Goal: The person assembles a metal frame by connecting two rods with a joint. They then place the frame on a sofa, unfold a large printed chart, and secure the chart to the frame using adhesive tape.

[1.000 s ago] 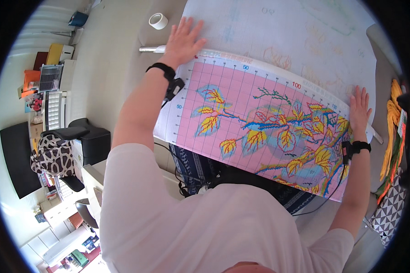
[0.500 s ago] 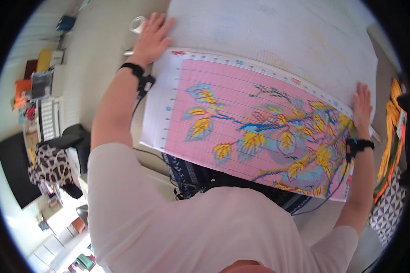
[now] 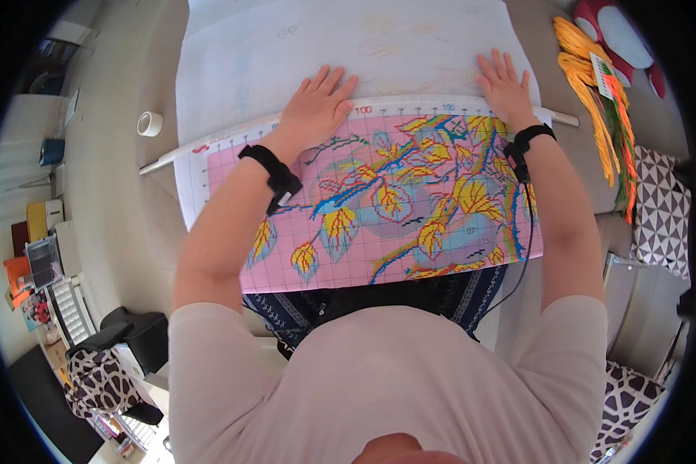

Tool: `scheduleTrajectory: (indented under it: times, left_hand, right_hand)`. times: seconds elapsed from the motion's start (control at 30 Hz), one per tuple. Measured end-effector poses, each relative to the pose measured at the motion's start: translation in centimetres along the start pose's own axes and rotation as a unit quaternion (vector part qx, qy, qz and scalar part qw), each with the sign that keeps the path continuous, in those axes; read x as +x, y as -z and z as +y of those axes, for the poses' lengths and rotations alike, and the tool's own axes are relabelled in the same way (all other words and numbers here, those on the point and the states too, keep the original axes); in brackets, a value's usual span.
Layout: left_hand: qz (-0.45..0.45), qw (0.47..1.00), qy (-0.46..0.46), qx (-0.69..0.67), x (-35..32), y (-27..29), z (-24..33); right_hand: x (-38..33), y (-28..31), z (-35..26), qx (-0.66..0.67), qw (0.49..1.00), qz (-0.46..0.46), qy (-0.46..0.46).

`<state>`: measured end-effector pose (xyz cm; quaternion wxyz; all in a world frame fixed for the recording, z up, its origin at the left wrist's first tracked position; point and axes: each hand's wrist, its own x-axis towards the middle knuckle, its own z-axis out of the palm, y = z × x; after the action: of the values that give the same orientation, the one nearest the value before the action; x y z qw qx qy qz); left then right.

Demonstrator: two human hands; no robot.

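Observation:
A large printed cross-stitch fabric (image 3: 286,271) is spread in front of me, its pink grid showing yellow leaves and blue branches. Its far part turns to plain white backing (image 3: 348,46). Across it, beneath a ridge in the cloth, runs a white rod (image 3: 566,118) whose ends stick out on both sides. My left hand (image 3: 317,108) lies flat with fingers spread over this ridge, left of the middle. Toward the right end, my right hand (image 3: 506,89) rests on the ridge too, fingers stretched out. Neither hand grips anything. Both wrists wear black bands with cables.
A white tape roll (image 3: 149,124) stands left of the fabric on the beige surface. Yellow, green and orange thread skeins (image 3: 588,85) lie at the far right, near a patterned cushion (image 3: 661,209). A black chair (image 3: 135,336) is at the lower left.
Both hands have shifted from the fabric's side edges inward onto the ridge, the left one farther. The view has turned, so the fabric now sits straighter and more thread shows at right.

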<state>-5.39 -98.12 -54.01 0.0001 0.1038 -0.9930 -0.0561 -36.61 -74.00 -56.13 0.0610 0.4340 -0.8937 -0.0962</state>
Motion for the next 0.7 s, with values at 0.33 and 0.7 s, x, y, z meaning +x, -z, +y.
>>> scheduleTrajectory:
  times: [0.33, 0.7]
  left_hand:
    - [0.035, 0.998, 0.015, 0.042, 0.5, 0.2, 1.8]
    - [0.089, 0.988, 0.007, 0.128, 0.6, -0.2, 1.6]
  right_hand:
    - [-4.5, 5.0, -12.7, 0.173, 0.968, 0.02, 0.181]
    - [-4.8, 4.2, -14.4, 0.121, 0.971, 0.164, 0.123]
